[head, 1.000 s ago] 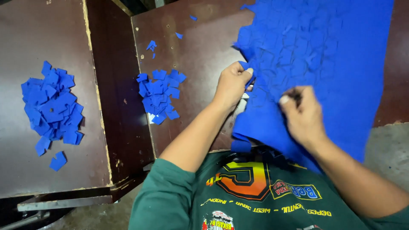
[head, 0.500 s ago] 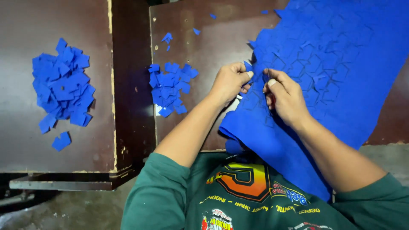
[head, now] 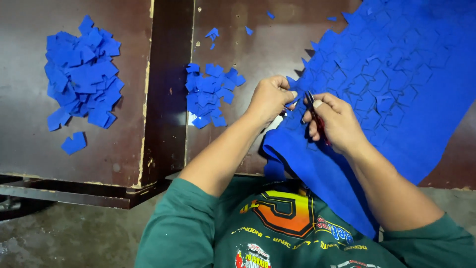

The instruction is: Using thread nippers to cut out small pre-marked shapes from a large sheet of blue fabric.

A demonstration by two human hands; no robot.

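Observation:
A large blue fabric sheet (head: pixel 386 94), marked with cut outlines of small shapes, lies over the right side of the brown table and hangs down to my lap. My left hand (head: pixel 270 99) pinches the sheet's left edge. My right hand (head: pixel 334 121) holds small red-handled scissors (head: pixel 313 113), their blades at the fabric right beside my left fingers. A pile of cut blue pieces (head: pixel 210 94) lies just left of my left hand.
A bigger heap of blue cut pieces (head: pixel 82 74) sits on the left table board (head: pixel 29 144). A dark gap (head: pixel 168 89) separates the two boards. A few stray blue scraps (head: pixel 213 33) lie at the far side. Concrete floor (head: pixel 64 238) shows below the table edge.
My right hand has closed in towards my left hand at the fabric edge, with the scissors now at the cloth. The view has shifted, so the piles sit further right.

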